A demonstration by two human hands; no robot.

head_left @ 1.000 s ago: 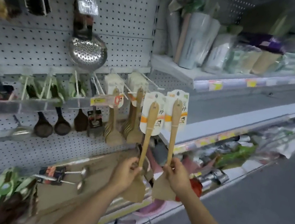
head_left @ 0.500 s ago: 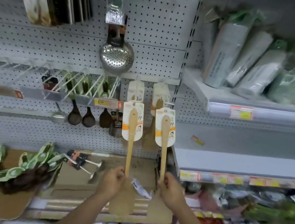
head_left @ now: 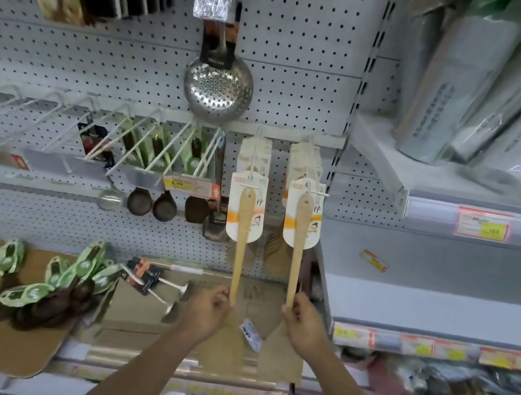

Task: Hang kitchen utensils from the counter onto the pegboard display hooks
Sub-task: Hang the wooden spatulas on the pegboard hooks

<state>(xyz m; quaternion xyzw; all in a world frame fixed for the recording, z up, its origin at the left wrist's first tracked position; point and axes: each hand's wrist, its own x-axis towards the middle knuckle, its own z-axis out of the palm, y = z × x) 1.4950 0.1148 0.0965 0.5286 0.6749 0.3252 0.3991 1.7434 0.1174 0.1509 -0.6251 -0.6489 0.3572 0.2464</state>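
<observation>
Head view: left hand [head_left: 208, 310] curled round the lower handle of the left wooden spatula [head_left: 240, 249] — right hand [head_left: 303, 323] likewise grips the right wooden spatula [head_left: 296, 252]. Both spatulas upright, card tops level with two adjacent pegboard hooks [head_left: 317, 191]; whether threaded on, cannot tell. Steel skimmer [head_left: 217, 88] hangs above.

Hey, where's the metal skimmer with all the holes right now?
In the head view the metal skimmer hangs on the pegboard upper centre, just above and left of the two wooden spatulas' cards, over the row of white hooks.
</observation>
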